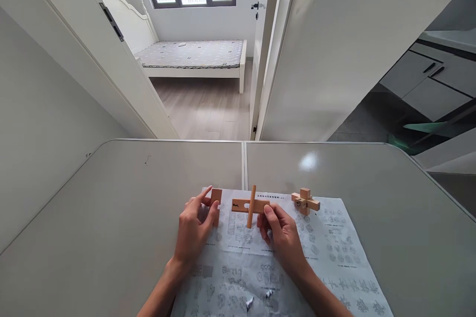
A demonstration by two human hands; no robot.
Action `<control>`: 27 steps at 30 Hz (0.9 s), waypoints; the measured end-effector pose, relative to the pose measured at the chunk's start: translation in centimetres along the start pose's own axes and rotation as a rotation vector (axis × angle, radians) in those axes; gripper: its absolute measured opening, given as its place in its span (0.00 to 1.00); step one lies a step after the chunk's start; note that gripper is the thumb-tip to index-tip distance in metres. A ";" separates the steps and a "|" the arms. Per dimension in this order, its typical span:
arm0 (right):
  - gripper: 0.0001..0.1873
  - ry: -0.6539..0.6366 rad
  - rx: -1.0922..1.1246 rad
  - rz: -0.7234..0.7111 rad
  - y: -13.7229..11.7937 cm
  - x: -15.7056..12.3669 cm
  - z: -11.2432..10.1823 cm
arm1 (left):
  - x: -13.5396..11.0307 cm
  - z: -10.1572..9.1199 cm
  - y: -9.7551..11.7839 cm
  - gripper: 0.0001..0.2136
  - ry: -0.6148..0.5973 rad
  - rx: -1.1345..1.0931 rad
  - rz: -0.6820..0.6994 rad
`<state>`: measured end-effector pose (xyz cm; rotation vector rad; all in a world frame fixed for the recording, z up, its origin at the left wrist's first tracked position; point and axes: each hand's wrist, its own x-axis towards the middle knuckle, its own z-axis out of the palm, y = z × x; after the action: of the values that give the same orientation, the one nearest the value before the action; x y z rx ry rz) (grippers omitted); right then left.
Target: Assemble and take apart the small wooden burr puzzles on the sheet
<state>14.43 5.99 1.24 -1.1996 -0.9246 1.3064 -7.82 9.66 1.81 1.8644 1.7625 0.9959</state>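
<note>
My left hand (195, 228) pinches a small wooden puzzle piece (215, 203) between thumb and fingers, held upright above the paper. My right hand (279, 233) grips a pair of crossed wooden pieces (250, 205): a horizontal bar with a slot and a vertical stick through it. The two hands are a short way apart, with the single piece to the left of the crossed pair. An assembled wooden burr puzzle (305, 201) rests on the sheet just right of my right hand. All lie over a printed instruction sheet (334, 247) with diagrams.
The sheet lies on a grey folding table (111, 198) with a centre seam. Beyond the table an open doorway shows a bed (193, 54) and wood floor. Grey cabinets (427, 79) stand at the far right. White walls flank the table's back edge.
</note>
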 end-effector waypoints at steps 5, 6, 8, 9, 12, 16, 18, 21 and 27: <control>0.26 -0.014 -0.063 -0.005 0.0 0.0 0.0 | 0.2 0.0 0.2 0.22 -0.024 0.080 0.087; 0.26 -0.017 -0.069 -0.005 0.1 -0.1 0.0 | 0.2 0.1 0.2 0.22 -0.036 0.090 0.106; 0.26 -0.024 -0.077 -0.005 0.2 -0.1 -0.1 | 0.2 0.2 0.0 0.20 -0.052 0.110 0.132; 0.26 -0.028 -0.080 -0.006 0.2 -0.1 -0.1 | 0.2 0.3 -0.1 0.18 -0.052 0.122 0.137; 0.25 -0.033 -0.090 -0.010 0.2 -0.1 -0.2 | 0.1 0.6 -0.7 0.16 -0.025 0.167 0.135; 0.26 -0.039 -0.104 -0.008 0.1 -0.1 -0.1 | 0.1 0.8 -1.0 0.15 0.030 0.199 0.156; 0.25 -0.053 -0.111 -0.011 0.0 -0.1 0.0 | 0.1 0.7 -0.7 0.15 0.064 0.182 0.177; 0.25 -0.095 -0.130 -0.039 -0.1 -0.2 0.1 | -0.1 0.5 0.0 0.11 0.137 0.088 0.229; 0.24 -0.170 -0.186 -0.111 -0.7 -0.6 0.2 | -0.4 -0.2 1.3 0.06 -0.036 -0.108 0.350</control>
<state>14.35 5.55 2.04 -1.1724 -1.2414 1.2683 -7.02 9.05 2.74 2.1498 1.3579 1.1456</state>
